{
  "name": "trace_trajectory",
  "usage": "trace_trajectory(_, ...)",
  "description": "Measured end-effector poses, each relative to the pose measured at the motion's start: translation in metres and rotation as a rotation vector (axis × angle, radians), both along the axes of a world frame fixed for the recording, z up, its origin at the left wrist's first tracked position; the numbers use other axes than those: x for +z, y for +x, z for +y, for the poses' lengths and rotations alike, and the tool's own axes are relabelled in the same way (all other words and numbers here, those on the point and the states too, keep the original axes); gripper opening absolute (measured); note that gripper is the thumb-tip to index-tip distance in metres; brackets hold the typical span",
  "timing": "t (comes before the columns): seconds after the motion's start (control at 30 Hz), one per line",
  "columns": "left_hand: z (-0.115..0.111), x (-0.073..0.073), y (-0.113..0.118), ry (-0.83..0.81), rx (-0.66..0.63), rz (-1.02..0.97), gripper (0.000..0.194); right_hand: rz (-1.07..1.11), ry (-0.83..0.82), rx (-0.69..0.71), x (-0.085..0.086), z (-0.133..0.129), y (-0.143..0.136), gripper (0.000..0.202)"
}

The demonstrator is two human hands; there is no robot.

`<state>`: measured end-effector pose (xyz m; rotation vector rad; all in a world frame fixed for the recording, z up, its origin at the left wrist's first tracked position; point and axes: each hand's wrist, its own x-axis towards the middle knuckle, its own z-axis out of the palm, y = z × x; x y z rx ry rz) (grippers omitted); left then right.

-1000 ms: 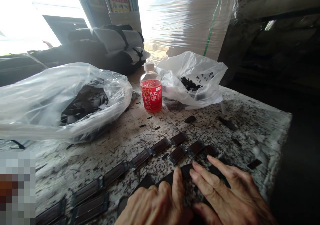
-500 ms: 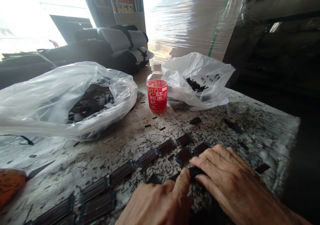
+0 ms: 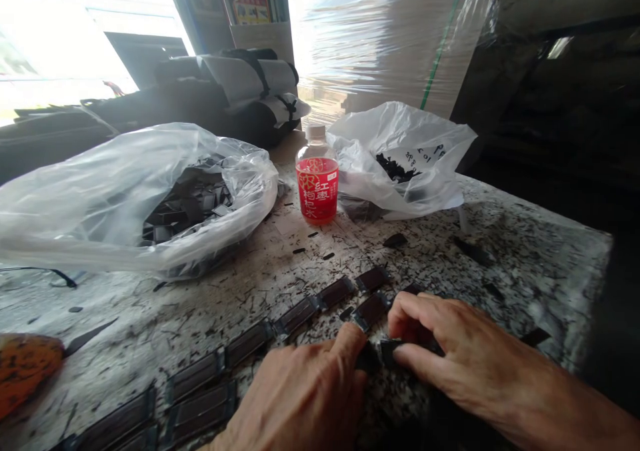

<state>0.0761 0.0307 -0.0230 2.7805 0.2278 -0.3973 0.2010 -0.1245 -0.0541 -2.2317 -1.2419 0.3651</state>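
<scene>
Hands [image 3: 305, 397] and [image 3: 450, 357] low on the speckled worktop [image 3: 500, 251], just in front of the red bottle [image 3: 317, 183], thumb and fingers seemingly pinching one small dark piece [image 3: 387, 351] between them, left grip partly hidden. Mid-handling of that piece beside the row of dark strips [image 3: 295, 317]; next move probably calls for a steady pinch and lining it up with the row.

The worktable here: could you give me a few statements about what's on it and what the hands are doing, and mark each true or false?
1. The right hand pinches a small dark piece between thumb and fingers. True.
2. The bottle has a blue label and lies on its side. False: its label is red and it stands upright, white cap on.
3. The large clear bag on the left holds dark flat pieces. True.
4. The left hand is reaching into the smaller bag. False: it rests on the speckled table beside the right hand.
5. A row of dark strips lies across the table. True.
</scene>
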Motion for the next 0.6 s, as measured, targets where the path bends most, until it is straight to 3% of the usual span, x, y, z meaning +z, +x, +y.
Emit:
trace_trajectory(0.2, 0.003, -0.005, -0.001, -0.016, 0.014, -0.001, 0.020, 0.461, 0.099, -0.180, 0.019, -0.011, -0.002, 0.018)
trace_trajectory(0.33, 0.007, -0.002, -0.012, -0.172, 0.029, -0.252, 0.020, 0.625, 0.193, -0.150, 0.023, -0.024, -0.009, 0.024)
trace_trajectory(0.43, 0.004, 0.020, -0.026, -0.263, 0.086, -0.348, 0.013, 0.570, 0.249, -0.103, 0.030, -0.029, -0.024, 0.027)
trace_trajectory(0.6, -0.020, 0.063, -0.063, -0.446, 0.271, -0.021, 0.025, 0.485, 0.305, 0.042, 0.050, -0.025, -0.070, 0.031)
